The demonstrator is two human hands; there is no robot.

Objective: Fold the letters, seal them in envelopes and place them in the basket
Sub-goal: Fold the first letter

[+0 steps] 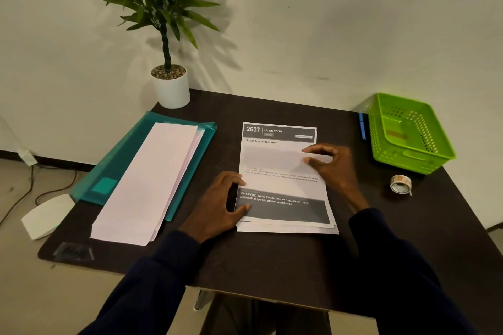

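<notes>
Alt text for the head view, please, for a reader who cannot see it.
A person's left hand presses a stack of printed letters on a dark table, while the right hand touches the top sheet's right side. Pale envelopes lie left on a teal folder; a green basket and tape roll sit right.

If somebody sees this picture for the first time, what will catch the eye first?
The stack of letters at the centre, top sheet headed 2637, with the left hand resting on its left edge and the right hand pinching its right side. Next, the green basket at the far right and the potted plant at the far left.
</notes>
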